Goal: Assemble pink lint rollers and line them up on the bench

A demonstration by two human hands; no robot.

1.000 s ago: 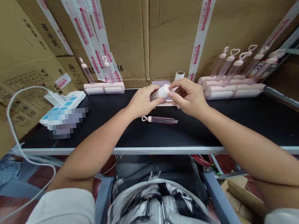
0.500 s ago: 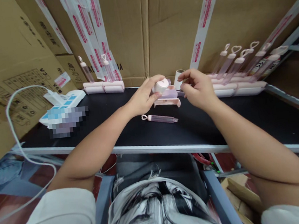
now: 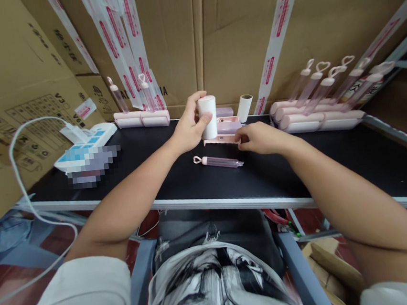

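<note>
Up near the back of the black desk, my left hand is wrapped around a white roll, thumb in front and fingers behind, holding it upright. The roll sits right at the left end of a pink holder; can't tell if it's actually resting on it. My right hand is low on the desk with its fingers curled against the holder's right end, and whether it's really gripping isn't clear from this angle. A clear pink tube lies flat just in front of both hands. A second roll stands behind, with finished pink rollers lined up to the right against the cardboard boxes.
</note>
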